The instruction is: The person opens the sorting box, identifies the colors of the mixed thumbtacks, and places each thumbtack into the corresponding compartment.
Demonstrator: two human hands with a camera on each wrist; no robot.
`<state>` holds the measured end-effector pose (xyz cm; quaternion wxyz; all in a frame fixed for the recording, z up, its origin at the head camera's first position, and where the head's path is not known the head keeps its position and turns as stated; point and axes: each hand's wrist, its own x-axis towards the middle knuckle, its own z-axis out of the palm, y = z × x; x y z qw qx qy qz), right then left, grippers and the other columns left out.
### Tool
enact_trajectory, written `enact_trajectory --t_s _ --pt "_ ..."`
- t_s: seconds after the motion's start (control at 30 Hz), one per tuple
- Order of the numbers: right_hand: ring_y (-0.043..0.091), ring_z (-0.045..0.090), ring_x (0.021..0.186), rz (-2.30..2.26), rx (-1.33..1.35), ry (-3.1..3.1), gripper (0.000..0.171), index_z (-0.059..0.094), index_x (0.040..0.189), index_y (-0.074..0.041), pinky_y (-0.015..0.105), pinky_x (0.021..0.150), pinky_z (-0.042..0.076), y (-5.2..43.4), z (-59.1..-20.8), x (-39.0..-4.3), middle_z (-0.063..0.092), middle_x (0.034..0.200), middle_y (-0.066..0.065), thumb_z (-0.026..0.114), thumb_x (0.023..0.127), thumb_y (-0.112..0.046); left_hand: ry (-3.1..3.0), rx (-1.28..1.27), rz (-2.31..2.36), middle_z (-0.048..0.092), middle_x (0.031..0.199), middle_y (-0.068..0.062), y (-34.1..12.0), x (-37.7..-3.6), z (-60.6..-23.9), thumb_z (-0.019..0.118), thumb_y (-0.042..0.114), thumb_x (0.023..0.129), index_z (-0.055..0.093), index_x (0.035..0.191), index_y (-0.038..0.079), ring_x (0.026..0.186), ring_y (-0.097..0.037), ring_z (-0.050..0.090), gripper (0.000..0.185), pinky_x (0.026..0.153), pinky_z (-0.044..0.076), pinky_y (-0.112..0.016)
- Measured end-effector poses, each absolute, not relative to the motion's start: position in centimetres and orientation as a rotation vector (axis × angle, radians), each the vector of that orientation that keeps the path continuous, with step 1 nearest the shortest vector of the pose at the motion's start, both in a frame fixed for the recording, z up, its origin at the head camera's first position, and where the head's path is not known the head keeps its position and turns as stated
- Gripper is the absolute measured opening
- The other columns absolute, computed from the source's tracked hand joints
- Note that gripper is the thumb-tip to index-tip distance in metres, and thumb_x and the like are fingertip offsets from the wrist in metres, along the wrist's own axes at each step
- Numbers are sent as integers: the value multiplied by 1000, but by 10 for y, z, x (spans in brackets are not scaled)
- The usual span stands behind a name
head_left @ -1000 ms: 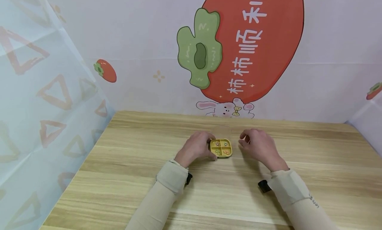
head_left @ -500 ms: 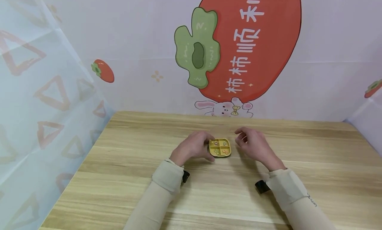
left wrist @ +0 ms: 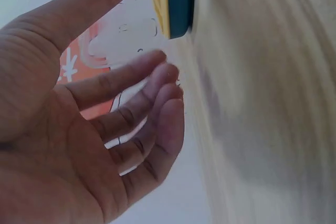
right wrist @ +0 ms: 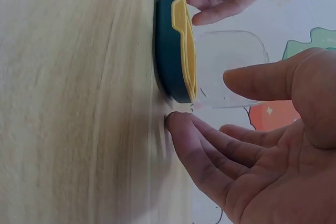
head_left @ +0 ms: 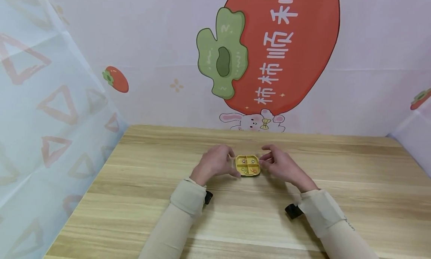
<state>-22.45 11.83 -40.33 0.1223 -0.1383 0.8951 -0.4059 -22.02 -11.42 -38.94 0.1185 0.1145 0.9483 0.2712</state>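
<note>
A small pill box (head_left: 248, 165) lies on the table, yellow inside and dark teal outside. Its four-way divided tray holds small ring-like pieces (head_left: 253, 161). The clear lid (right wrist: 231, 61) stands raised behind it. My left hand (head_left: 215, 161) is at the box's left side, thumb near the front left corner, the other fingers loosely bent and apart from it in the left wrist view. On the right side, my right hand (head_left: 282, 165) has its fingertips right by the box's edge, thumb spread from the fingers, with nothing between them in the right wrist view.
The wood-grain table (head_left: 161, 154) runs back to a white printed backdrop (head_left: 161, 38) with a large persimmon picture. A similar printed sheet (head_left: 30, 113) stands at the left. Black wrist straps (head_left: 293, 211) show under the sleeves.
My right hand has moved left to the box's right edge. The left hand has drawn slightly left from the box, its fingers loosening. The box stays in place.
</note>
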Motion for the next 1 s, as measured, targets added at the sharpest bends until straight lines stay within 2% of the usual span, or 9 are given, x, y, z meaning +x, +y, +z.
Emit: enact_trajectory --t_s 0.13,0.4,0.67,1.0 --pt "30 64 105 -1200 -398 2595 52 37 146 7 38 80 57 116 -404 -223 64 123 24 59 101 -7 2758 267 783 66 117 -7 -111 -221 -393 99 36 63 68 121 3 95 -21 57 74 88 51 -42" --pt "31 63 109 -1210 -402 2571 52 37 146 7 41 87 56 113 -404 -221 63 125 24 60 102 -10 2731 219 791 66 118 -8 -105 -222 -400 98 36 64 68 121 1 98 -21 59 74 88 52 -42" --pt "33 61 115 -1260 -391 2509 50 36 148 6 42 90 55 112 -404 -221 59 131 26 54 104 -7 2752 270 802 67 96 2 -106 -223 -402 98 35 65 74 107 7 82 -18 57 56 69 48 -34" --pt "33 62 112 -1346 -410 2422 60 33 156 -4 41 86 57 119 -403 -223 59 130 25 60 102 -11 2768 302 803 65 100 1 -105 -224 -404 98 34 65 73 112 8 86 -18 57 59 76 48 -35"
